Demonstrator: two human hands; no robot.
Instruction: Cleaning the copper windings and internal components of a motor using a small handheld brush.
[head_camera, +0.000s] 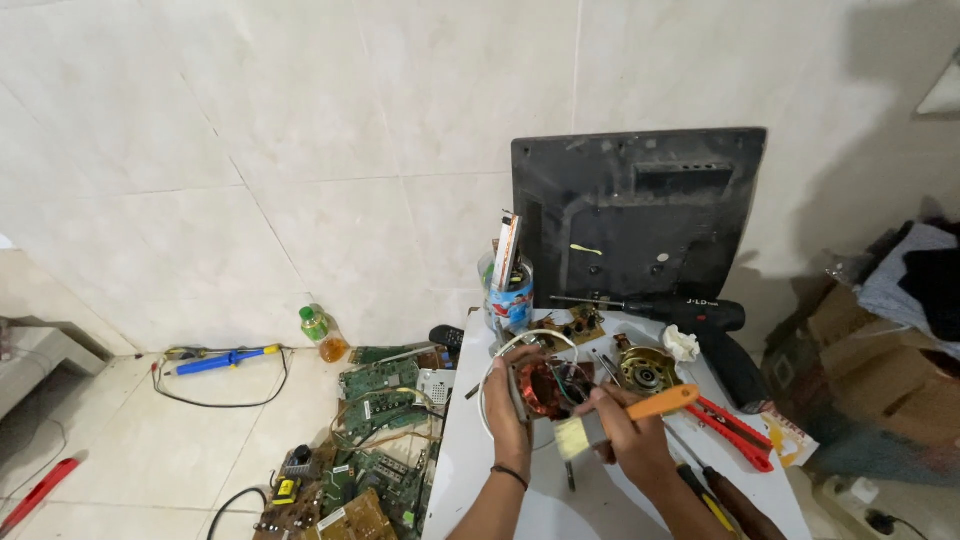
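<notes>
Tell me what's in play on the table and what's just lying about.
In play: motor coil steadied by left hand; orange-handled tool in right hand.

Lying about: cordless drill, red cutter, circuit boards, blue desoldering pump, bottle.

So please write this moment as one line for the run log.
left hand: holds copper motor coil | right hand: holds orange-handled tool, tip at coil | surface: white table

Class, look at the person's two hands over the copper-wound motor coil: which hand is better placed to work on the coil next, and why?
Probably the right hand: it holds the orange-handled tool pointed toward the copper-wound coil. The left hand is occupied gripping and steadying the coil.
</notes>
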